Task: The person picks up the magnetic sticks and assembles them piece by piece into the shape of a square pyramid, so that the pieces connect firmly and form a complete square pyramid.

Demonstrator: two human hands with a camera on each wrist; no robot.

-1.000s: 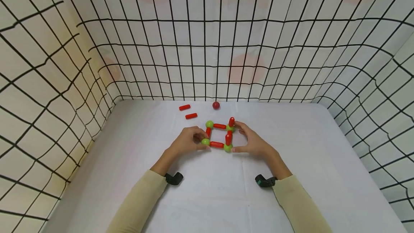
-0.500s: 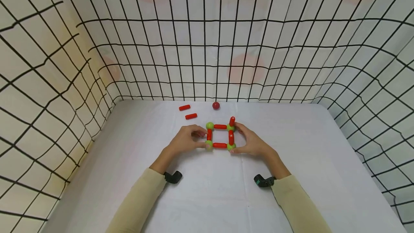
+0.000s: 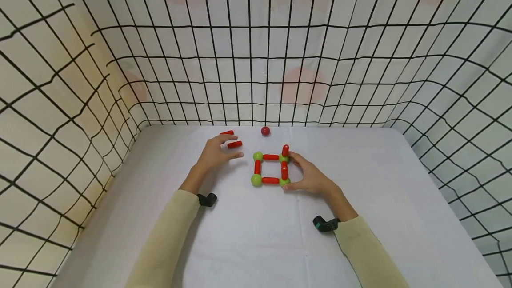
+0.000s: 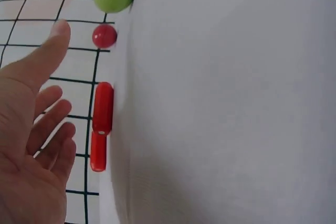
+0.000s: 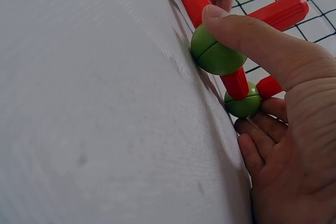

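Observation:
A square frame (image 3: 270, 181) of red rods and green balls lies on the white table. Two more red rods stand up from its right corners, one of them the near upright rod (image 5: 281, 13). My right hand (image 3: 312, 174) grips the frame's right side, thumb on the near green ball (image 5: 216, 56) and fingers at the far green ball (image 5: 243, 102). Up and left of the frame, my left hand (image 3: 214, 152) reaches with thumb and fingers apart, holding nothing. Between its fingertips in the head view lies a loose red rod (image 3: 234, 144); a second loose rod (image 3: 226, 133) is partly behind the fingers.
A red ball (image 3: 266, 131) rests near the table's back edge, beyond the frame. Black wire grid (image 3: 250, 79) over white sheeting rises behind the table and along both sides. White cloth covers the table (image 3: 256, 243).
My left hand has let go of the frame's left side and moved up and left to the loose rods. The frame has straightened a little; my right hand stays on it.

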